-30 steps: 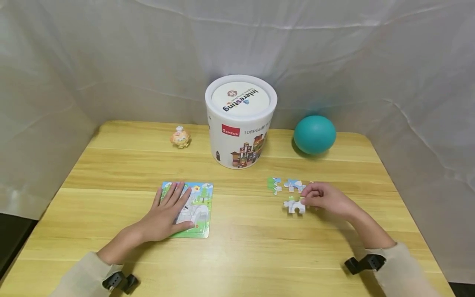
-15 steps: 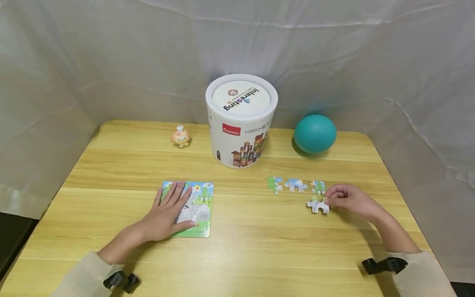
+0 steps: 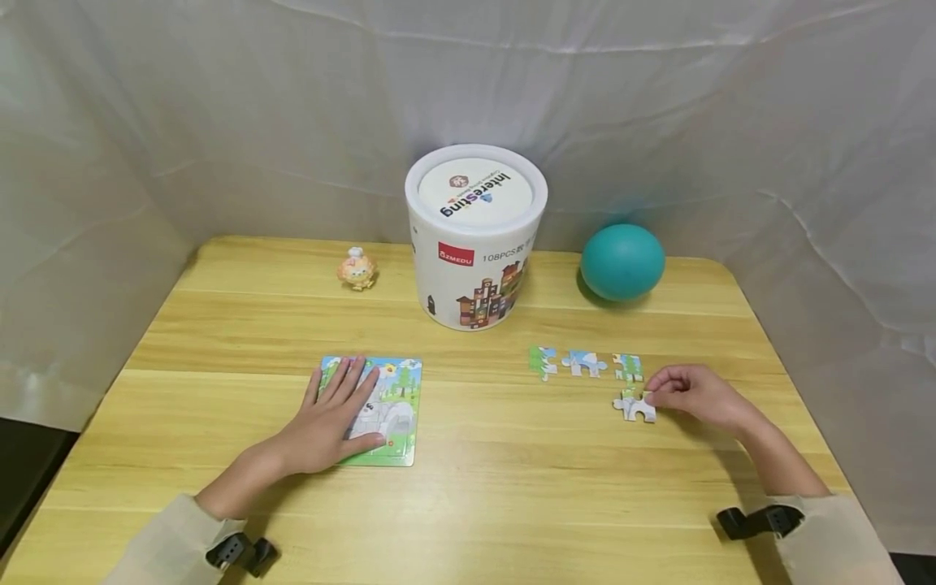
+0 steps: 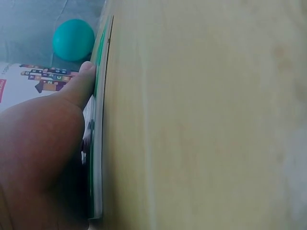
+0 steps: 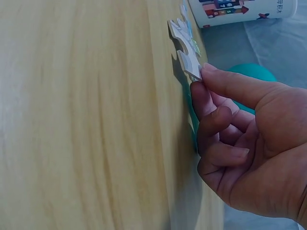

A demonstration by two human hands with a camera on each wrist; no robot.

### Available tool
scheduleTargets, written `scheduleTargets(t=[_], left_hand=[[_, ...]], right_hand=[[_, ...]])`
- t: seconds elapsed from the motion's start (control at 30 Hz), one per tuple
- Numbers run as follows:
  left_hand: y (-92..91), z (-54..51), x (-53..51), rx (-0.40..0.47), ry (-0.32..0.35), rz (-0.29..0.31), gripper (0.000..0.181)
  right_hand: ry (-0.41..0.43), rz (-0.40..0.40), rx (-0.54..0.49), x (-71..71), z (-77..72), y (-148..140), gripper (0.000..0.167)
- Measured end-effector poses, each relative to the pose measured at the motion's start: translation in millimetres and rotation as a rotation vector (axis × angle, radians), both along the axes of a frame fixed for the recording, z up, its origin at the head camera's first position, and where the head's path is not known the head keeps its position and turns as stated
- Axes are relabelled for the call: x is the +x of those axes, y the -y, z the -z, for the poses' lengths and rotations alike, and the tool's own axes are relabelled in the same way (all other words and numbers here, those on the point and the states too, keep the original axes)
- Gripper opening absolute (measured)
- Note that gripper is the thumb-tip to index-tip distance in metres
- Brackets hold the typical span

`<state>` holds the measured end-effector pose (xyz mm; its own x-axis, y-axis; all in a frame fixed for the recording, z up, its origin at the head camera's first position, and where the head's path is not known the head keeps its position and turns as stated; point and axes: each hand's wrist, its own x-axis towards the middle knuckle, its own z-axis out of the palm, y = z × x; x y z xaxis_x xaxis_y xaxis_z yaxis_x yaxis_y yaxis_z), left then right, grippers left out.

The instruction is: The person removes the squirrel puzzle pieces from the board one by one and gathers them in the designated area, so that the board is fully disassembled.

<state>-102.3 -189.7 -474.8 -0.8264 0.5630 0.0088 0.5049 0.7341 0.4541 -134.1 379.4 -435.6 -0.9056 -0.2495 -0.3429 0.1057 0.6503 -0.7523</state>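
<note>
Wooden tabletop (image 3: 468, 512) underlies the bucket (image 3: 478, 268). Front-left of it, my left hand (image 3: 325, 426) lies flat on the puzzle board (image 3: 398, 418), likely steadying it; front-right, my right hand (image 3: 695, 396) edge-pinches a piece (image 3: 632, 405), perhaps lifted.

Head view looks down; wrist views close; ball (image 3: 622, 262) shared.

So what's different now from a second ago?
The right hand moved to the right, carrying the pinched puzzle piece along. That uncovered the tree piece, which the hand had mostly hidden. Nothing was let go or newly grabbed. The left hand stayed on the picture board; the tub, teal ball and little figure stayed put.
</note>
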Motion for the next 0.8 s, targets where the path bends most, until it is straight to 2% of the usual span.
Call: scheduleTargets(t=[0.27, 0.47, 0.6, 0.8], left_hand=[[-3.1, -8.5, -0.6, -0.059, 0.074, -0.021, 0.094], [-4.1, -9.3, -1.3, -0.051, 0.062, -0.018, 0.093], [-3.8, -9.8, -1.4, -0.035, 0.066, -0.014, 0.093], [-0.2, -13.1, -3.0, -0.003, 0.135, -0.011, 0.091]], right_hand=[[-0.01, -0.003, 0.0, 0.0, 2.2, -0.1, 0.024], [-0.031, -0.013, -0.012, -0.2, -2.0, 3.7, 0.023], [-0.067, -0.04, -0.013, -0.1, -9.8, 15.2, 0.022], [-0.075, -0.105, -0.027, -4.6, -18.7, 48.0, 0.022]])
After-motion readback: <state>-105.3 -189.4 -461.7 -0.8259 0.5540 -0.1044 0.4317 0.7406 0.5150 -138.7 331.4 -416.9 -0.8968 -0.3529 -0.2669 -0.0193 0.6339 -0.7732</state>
